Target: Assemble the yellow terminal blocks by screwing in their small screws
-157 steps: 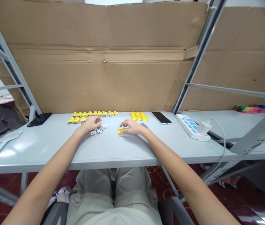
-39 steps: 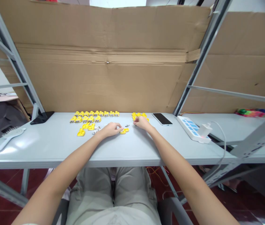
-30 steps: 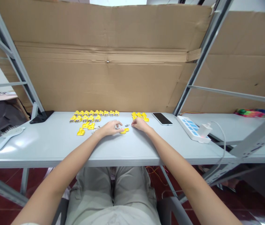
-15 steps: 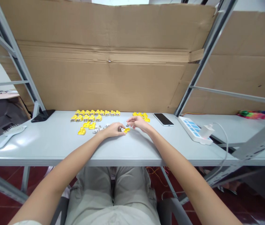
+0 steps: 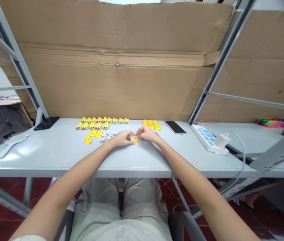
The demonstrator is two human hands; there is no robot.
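1. Big cardboard sheet [image 5: 116,83] stood behind the table, creased across the middle, w/ grey steel shelf uprights [image 5: 220,58] at both sides.
2. Table [image 5: 43,160] was pale grey and ran across in front of the person. Khaki trousers [image 5: 119,204] showed below its edge, w/ red tile floor [image 5: 3,190] around them.
3. R end of table: white power strip [image 5: 208,140] w/ blue panels, and white charger [image 5: 222,140] plugged into it, cable trailing off the edge. Phone [image 5: 175,127] lay just L of the strip, dark screen up.
4. L end of table: pale hairbrush [image 5: 12,144] lying flat, and black stand [image 5: 45,123] near the back edge.
5. Yellow connectors [image 5: 101,123] sat in tidy rows along the back edge, L of center. A 2nd group [image 5: 152,125] sat btw them and the phone. A few loose yellow parts [image 5: 88,140] lay nearer the L hand, beside small white parts [image 5: 105,138].
6. L hand [image 5: 121,138] and R hand [image 5: 145,134] met mid-table, both resting low over the surface.
7. Yellow piece [image 5: 134,139] was btw the hands, at table center. Fingertips of both hands closed on it, apparently in a pinch, though the fingers hid most of it and the view was too small to be sure.
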